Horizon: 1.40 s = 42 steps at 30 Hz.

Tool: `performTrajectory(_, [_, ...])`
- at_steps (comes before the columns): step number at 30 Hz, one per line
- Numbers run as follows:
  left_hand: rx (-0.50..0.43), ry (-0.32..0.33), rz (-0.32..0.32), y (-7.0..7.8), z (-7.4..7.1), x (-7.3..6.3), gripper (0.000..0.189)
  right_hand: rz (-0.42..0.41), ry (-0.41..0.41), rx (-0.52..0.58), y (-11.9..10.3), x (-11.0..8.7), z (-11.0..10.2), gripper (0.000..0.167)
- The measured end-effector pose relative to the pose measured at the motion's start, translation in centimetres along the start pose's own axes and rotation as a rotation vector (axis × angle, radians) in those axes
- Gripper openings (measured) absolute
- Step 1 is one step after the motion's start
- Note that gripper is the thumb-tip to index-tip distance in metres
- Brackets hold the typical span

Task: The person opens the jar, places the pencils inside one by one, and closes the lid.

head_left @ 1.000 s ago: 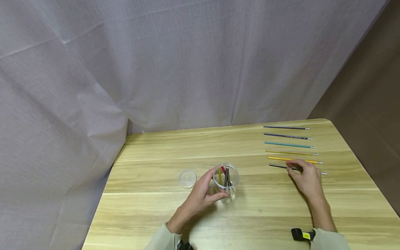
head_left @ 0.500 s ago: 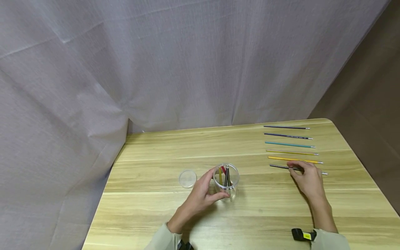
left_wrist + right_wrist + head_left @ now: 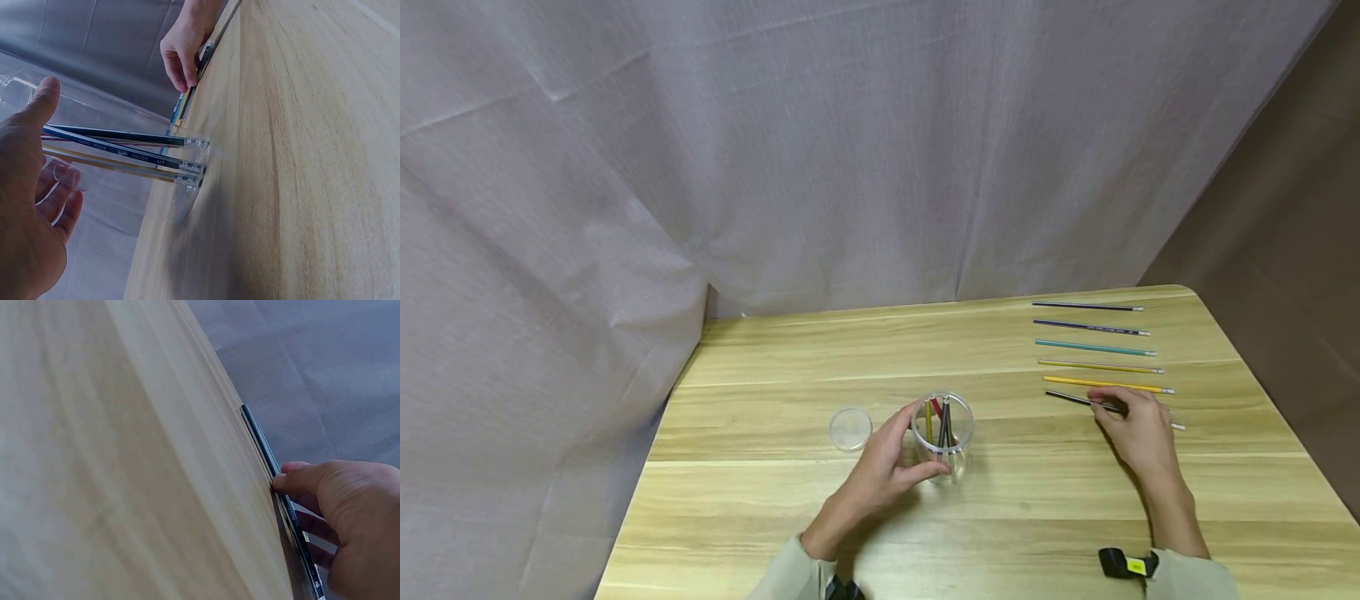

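Observation:
My left hand (image 3: 887, 467) grips a clear plastic jar (image 3: 960, 461) that stands upright on the table, its fingers and thumb around the side. Inside it lean several pencils (image 3: 125, 147), eraser ends down in the left wrist view. On the right, my right hand (image 3: 1138, 425) pinches a dark pencil (image 3: 262, 440) between thumb and fingers, near its middle. Part of that pencil is hidden behind the hand; its eraser end pokes out to the right. Just beyond it lies a yellow-orange pencil (image 3: 1075, 381), close to the fingertips.
Farther back lie a yellow pencil (image 3: 1097, 366), a teal pencil (image 3: 1093, 347) and two dark pencils (image 3: 1090, 327), roughly parallel. A clear round lid (image 3: 850, 429) lies left of the jar. A grey curtain (image 3: 850, 167) hangs behind the wooden table (image 3: 760, 500).
The dark pencil in my right hand has turned slightly: its eraser end has swung nearer to me, its other end a little away. The left hand and the jar have stayed put.

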<state>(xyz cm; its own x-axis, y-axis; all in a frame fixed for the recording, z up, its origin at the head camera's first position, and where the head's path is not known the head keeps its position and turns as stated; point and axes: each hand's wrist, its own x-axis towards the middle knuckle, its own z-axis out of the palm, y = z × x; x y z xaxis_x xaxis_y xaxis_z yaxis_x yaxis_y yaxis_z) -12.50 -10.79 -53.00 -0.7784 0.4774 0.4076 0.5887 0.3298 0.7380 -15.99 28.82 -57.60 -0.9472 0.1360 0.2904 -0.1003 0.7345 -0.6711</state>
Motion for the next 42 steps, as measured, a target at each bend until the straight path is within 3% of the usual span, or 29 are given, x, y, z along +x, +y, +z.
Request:
performTrajectory(25, [0.016, 0.011, 0.033, 0.0, 0.0, 0.0, 0.093, -0.245, 0.097, 0.059, -4.4, 0.2, -0.1, 0.03])
performTrajectory(42, [0.018, 0.008, 0.032, 0.0, -0.1, 0.1, 0.094, -0.327, 0.112, 0.102, -7.7, 0.1, -0.9, 0.031])
